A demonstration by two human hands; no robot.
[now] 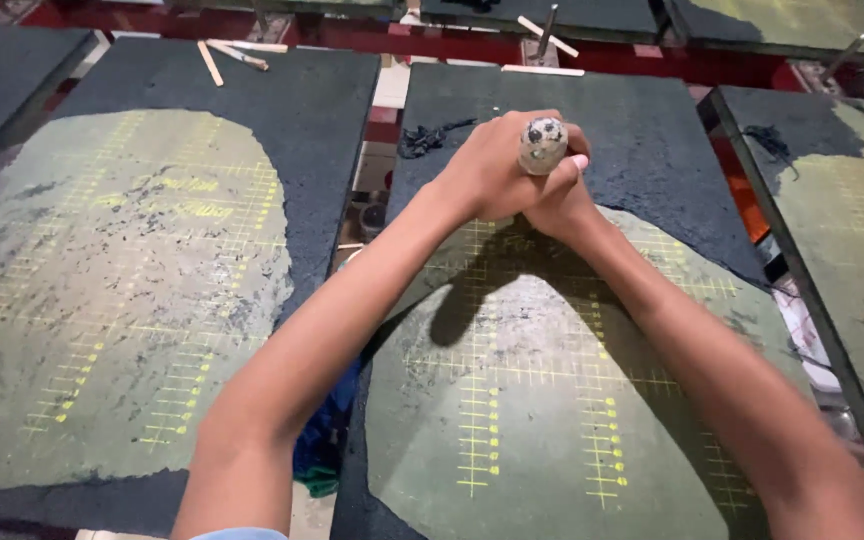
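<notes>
Both hands meet over the far half of the middle board: the left hand [497,165] is wrapped over the top, fingers curled shut around a rounded, speckled grey knob [543,145] whose domed end pokes out between thumb and knuckles, and the right hand [564,200] is tucked in just beneath and behind it, clasped against the same grip (how much of the knob it actually holds is hidden by the left hand). What lies below the knob cannot be seen. The two forearms stretch out from the lower edge of the view and throw a dark shadow onto the middle board [512,400], a flat dark panel whose near part is worn to a pale greenish patch marked with yellow grid lines. The hands sit right at the edge where that pale patch gives way to the rough black coating. A small clump of black scrapings [430,136] lies on the coating just left of the hands. To the left is a second board [102,300] with a similar pale patch, and to the right a third board [852,230]. A few pale wooden sticks [227,55] lie at the far edge of the left one.
</notes>
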